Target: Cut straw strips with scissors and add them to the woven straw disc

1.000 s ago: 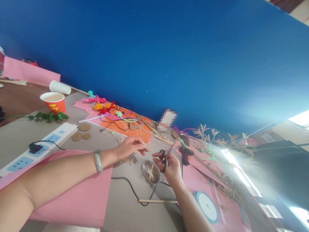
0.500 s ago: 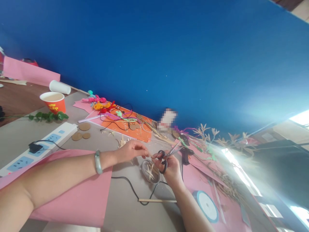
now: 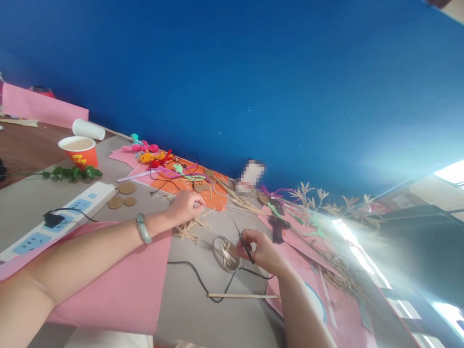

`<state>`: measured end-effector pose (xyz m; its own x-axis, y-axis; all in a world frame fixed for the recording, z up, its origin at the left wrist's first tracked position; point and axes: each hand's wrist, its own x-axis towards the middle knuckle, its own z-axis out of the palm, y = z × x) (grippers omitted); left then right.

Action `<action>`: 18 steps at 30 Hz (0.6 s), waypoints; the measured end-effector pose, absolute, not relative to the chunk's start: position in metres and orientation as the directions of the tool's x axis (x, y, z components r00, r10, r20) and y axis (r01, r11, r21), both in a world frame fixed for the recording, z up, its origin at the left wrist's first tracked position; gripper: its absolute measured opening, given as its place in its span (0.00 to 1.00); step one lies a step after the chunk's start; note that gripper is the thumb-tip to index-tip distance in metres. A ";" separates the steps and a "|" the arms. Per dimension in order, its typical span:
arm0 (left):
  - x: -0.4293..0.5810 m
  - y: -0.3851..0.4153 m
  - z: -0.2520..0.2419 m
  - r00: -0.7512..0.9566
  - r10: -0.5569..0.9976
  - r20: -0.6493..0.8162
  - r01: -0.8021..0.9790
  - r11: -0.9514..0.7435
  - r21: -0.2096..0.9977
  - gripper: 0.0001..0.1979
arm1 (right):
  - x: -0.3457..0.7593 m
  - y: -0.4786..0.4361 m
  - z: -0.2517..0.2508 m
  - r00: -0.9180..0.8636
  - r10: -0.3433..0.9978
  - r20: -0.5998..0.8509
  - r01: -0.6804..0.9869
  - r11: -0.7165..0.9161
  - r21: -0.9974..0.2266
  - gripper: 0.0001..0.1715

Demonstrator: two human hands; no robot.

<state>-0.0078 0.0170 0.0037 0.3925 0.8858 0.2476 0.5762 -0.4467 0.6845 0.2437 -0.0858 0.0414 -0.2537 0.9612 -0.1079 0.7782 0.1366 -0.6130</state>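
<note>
My left hand (image 3: 185, 208), with a green bangle (image 3: 144, 228) on its wrist, is closed, its fingers curled together. Whatever may be between those fingertips is too small to make out. Just below it lies a pile of pale straw strips (image 3: 190, 230). In my right hand (image 3: 261, 249) are the scissors (image 3: 245, 248), seen almost edge-on with their blades pointing up and left. Beside that hand stands a small round clear container (image 3: 214, 253) holding cut straw pieces (image 3: 228, 253).
A white power strip (image 3: 78, 212), cork discs (image 3: 126, 188) and a red paper cup (image 3: 78, 152) are on the left. Behind lie orange paper (image 3: 217, 195) and colourful pipe cleaners (image 3: 147, 157). A black cable (image 3: 190, 267) and a thin stick (image 3: 241, 296) lie in front.
My left hand has moved left and up, away from the right hand, to above the straw strips. My right hand has shifted slightly right and turned the scissors edge-on.
</note>
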 end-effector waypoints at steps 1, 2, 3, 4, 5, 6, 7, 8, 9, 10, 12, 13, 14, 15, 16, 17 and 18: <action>-0.008 0.018 0.002 0.393 0.886 0.248 0.598 -0.450 0.663 0.08 | 0.244 -0.085 0.040 -0.231 0.968 -0.101 0.770 0.118 -0.627 0.07; -0.009 0.018 0.000 0.403 0.881 0.247 0.612 -0.460 0.644 0.08 | 0.243 -0.083 0.038 -0.202 0.975 -0.090 0.763 0.098 -0.639 0.07; -0.008 0.017 -0.002 0.428 0.870 0.247 0.616 -0.480 0.624 0.08 | 0.243 -0.082 0.036 -0.166 0.983 -0.074 0.757 0.079 -0.648 0.07; -0.007 0.015 -0.004 0.466 0.848 0.252 0.612 -0.515 0.600 0.08 | 0.242 -0.080 0.034 -0.126 0.991 -0.051 0.753 0.062 -0.655 0.07; -0.006 0.013 -0.006 0.511 0.818 0.265 0.601 -0.560 0.570 0.08 | 0.241 -0.079 0.031 -0.089 0.996 -0.026 0.752 0.050 -0.657 0.07; -0.005 0.011 -0.008 0.569 0.774 0.279 0.579 -0.618 0.532 0.09 | 0.240 -0.077 0.028 -0.058 0.998 0.002 0.749 0.045 -0.661 0.06; -0.004 0.008 -0.009 0.616 0.729 0.298 0.557 -0.671 0.490 0.09 | 0.239 -0.076 0.025 -0.034 0.999 0.026 0.748 0.043 -0.663 0.06; -0.003 0.005 -0.010 0.654 0.689 0.313 0.537 -0.714 0.450 0.10 | 0.238 -0.075 0.022 -0.014 0.999 0.048 0.748 0.042 -0.662 0.07; -0.002 0.003 -0.010 0.686 0.653 0.320 0.520 -0.748 0.412 0.10 | 0.237 -0.075 0.020 0.002 0.998 0.064 0.750 0.041 -0.660 0.07; -0.001 0.000 -0.009 0.710 0.627 0.322 0.510 -0.772 0.380 0.10 | 0.237 -0.074 0.019 0.012 0.997 0.075 0.755 0.040 -0.655 0.08; 0.000 -0.003 -0.009 0.740 0.595 0.315 0.498 -0.798 0.338 0.10 | 0.236 -0.074 0.016 0.023 0.995 0.094 0.768 0.042 -0.639 0.08; 0.000 -0.005 -0.008 0.747 0.587 0.311 0.494 -0.804 0.330 0.10 | 0.235 -0.074 0.015 0.022 0.995 0.102 0.776 0.047 -0.629 0.08; 0.001 -0.006 -0.007 0.751 0.583 0.311 0.489 -0.807 0.332 0.10 | 0.235 -0.075 0.015 0.018 0.994 0.110 0.784 0.055 -0.619 0.08; 0.001 -0.007 -0.007 0.750 0.583 0.311 0.485 -0.805 0.342 0.11 | 0.234 -0.075 0.014 0.013 0.993 0.120 0.791 0.063 -0.608 0.08; 0.002 -0.007 -0.007 0.747 0.587 0.312 0.480 -0.801 0.358 0.11 | 0.234 -0.075 0.013 0.008 0.991 0.130 0.799 0.072 -0.597 0.09; 0.002 -0.007 -0.007 0.742 0.594 0.310 0.476 -0.793 0.381 0.11 | 0.233 -0.075 0.013 0.005 0.990 0.139 0.806 0.079 -0.587 0.09; 0.002 -0.006 -0.007 0.734 0.605 0.308 0.472 -0.781 0.410 0.12 | 0.233 -0.075 0.012 0.004 0.989 0.147 0.811 0.083 -0.578 0.10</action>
